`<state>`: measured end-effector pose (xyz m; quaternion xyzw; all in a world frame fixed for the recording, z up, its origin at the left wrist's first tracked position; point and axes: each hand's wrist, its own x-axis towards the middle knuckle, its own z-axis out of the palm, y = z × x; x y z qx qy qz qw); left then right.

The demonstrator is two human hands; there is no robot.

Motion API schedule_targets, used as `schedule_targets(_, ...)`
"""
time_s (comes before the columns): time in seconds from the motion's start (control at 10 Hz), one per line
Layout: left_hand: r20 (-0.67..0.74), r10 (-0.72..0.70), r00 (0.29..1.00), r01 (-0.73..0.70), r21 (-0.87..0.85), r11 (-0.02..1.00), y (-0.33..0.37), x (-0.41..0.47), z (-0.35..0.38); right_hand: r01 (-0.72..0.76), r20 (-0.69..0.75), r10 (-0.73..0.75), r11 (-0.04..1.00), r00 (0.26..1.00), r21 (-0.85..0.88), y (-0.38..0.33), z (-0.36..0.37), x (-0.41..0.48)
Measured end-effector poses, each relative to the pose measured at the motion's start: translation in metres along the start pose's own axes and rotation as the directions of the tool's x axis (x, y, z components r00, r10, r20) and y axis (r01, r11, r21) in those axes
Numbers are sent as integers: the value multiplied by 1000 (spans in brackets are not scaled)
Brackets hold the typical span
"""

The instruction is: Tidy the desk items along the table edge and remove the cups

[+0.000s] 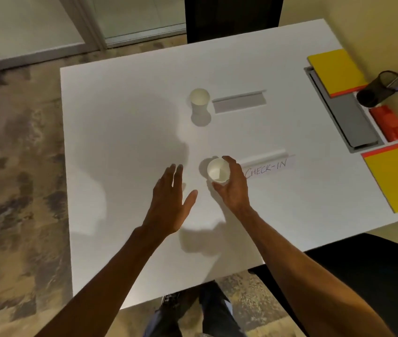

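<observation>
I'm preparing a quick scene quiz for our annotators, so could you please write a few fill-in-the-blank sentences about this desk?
1. The right hand grips a paper ____.
2. The sign beside it reads ____.
3. The left hand is open and holds ____.
4. Both notepads at the table edge are ____.

Missing words: cup; CHECK-IN; nothing; yellow.
</observation>
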<state>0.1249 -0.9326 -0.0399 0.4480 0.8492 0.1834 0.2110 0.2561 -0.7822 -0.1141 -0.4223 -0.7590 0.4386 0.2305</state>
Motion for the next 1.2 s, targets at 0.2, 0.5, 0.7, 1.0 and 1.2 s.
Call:
schedule_targets(0.2,8,-53,999,53,-13,999,-5,3,9,-34,22,37,991,999,-132,14,9,16)
schedule_targets(0.5,36,-80,996,81,-1,997,-2,10,13,43,46,-33,971,998,-236,18,12,18)
schedule_targets(0.7,54,-87,995,86,14,996,5,13,13,45,121,-9,953,993,-298,23,11,20)
schedule_targets(1.0,46,-81,996,81,12,997,13,10,10,35,82,-8,941,997,-336,5,-13,-6)
schedule_targets(1.2,12,-95,995,95,8,995,15,-4,-1,116,53,-103,904,993,-412,-25,-44,-32)
